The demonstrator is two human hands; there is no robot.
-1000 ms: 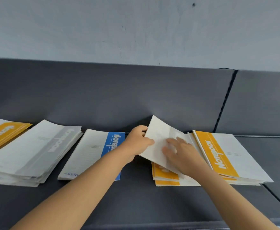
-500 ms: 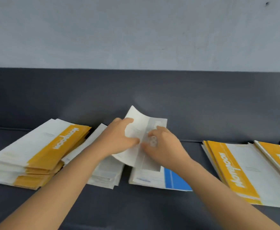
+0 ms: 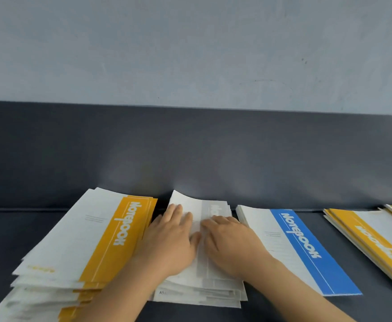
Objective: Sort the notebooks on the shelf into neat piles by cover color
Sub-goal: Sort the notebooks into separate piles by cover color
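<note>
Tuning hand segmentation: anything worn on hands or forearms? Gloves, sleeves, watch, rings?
Nothing visible: left hand and right hand are ungloved, no rings or watch showing; both forearms are bare, sleeveless, down to the frame's bottom edge.

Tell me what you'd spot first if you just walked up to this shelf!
Two bare hands jump out in the middle: the left hand and right hand lie flat, side by side, on top of the grey-striped pile. Bright colour comes next: a tall, untidy yellow pile at the left, a blue notebook just right of the hands, and more yellow notebooks at the far right edge.
</note>
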